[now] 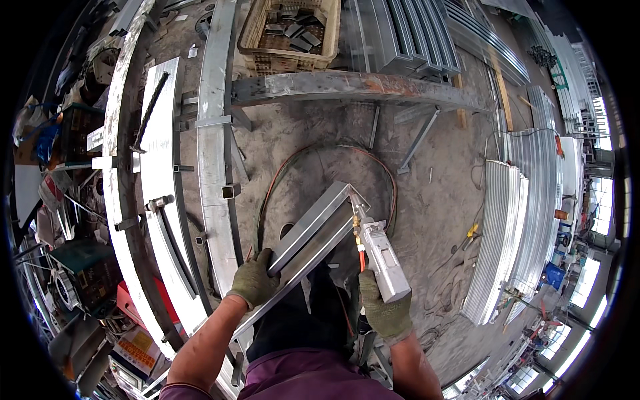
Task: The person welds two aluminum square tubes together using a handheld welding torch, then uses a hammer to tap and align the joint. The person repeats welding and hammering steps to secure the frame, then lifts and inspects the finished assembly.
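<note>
My left hand [254, 280], in an olive-green work glove, grips a long galvanized metal channel [308, 228] by its near left part. The channel slants up and to the right in front of my legs, its hollow side showing. My right hand [387, 312], gloved alike, holds a pale grey pneumatic hand tool [387, 263] from below, its fingers partly hidden behind the body. Brass fittings and a short red-orange hose piece run along the tool's left side. The tool's narrow nose meets the channel's far end; the exact contact there is too small to tell.
A long steel beam [217, 153] runs along my left, with a cross beam [373, 87] ahead. An air hose [287, 160] curves over the floor. Beyond stands a yellowish crate [327, 57] of metal offcuts. Stacked metal profiles [497, 240] lie at right.
</note>
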`<state>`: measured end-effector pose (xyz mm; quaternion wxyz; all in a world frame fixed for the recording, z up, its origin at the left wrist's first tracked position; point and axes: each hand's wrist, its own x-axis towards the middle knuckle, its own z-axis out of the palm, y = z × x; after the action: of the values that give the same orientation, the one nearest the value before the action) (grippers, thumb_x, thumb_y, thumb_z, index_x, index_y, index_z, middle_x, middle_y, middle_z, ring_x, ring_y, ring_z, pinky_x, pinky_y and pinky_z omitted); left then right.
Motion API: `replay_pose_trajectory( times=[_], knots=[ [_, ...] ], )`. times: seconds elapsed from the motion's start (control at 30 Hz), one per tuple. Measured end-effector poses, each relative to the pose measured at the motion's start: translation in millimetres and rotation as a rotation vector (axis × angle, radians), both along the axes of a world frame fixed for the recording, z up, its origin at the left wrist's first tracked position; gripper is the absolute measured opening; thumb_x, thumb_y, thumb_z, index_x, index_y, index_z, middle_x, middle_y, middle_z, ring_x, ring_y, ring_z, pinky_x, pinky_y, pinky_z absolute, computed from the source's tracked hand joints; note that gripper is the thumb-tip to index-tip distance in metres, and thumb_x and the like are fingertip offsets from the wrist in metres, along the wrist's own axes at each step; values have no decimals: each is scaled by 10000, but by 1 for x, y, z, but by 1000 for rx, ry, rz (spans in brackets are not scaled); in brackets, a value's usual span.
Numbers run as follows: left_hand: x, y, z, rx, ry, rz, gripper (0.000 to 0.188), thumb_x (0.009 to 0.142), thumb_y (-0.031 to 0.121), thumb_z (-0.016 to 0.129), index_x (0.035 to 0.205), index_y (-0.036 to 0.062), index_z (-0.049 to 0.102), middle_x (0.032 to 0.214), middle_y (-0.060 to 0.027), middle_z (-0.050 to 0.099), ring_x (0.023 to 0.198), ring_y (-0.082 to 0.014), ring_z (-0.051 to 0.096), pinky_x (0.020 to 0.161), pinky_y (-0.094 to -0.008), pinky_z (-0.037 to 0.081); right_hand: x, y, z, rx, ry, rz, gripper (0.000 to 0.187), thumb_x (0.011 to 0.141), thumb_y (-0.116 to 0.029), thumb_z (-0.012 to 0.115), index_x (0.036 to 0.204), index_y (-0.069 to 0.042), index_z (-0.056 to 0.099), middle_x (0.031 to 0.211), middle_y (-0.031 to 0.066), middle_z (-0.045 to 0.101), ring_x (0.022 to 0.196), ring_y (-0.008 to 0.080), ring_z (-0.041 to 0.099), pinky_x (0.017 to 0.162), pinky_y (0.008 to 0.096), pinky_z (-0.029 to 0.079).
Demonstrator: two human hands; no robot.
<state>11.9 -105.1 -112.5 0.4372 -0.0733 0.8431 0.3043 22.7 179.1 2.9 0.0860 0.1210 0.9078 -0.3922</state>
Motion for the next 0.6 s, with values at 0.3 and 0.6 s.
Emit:
replay_pose_trajectory(
  times=[0.3,0.6],
  knots=[
    [-2,0,2,-6,-17,-22,714,951,272,728,1573,16,490,1491,-267,619,1360,-436,620,1156,-477,496,-4,-4,2,41,60,53,196,982,-251,826,1018,-61,791,825,131,769,759,349,784,653,414,604],
    [0,0,0,-10,-11,-27,719,952,269,734,1578,19,486,1485,-258,626,1352,-429,629,1148,-472,503,-6,-3,2,66,66,76,214,974,-259,829,1034,-58,794,837,139,775,766,360,785,654,423,608]
  ],
)
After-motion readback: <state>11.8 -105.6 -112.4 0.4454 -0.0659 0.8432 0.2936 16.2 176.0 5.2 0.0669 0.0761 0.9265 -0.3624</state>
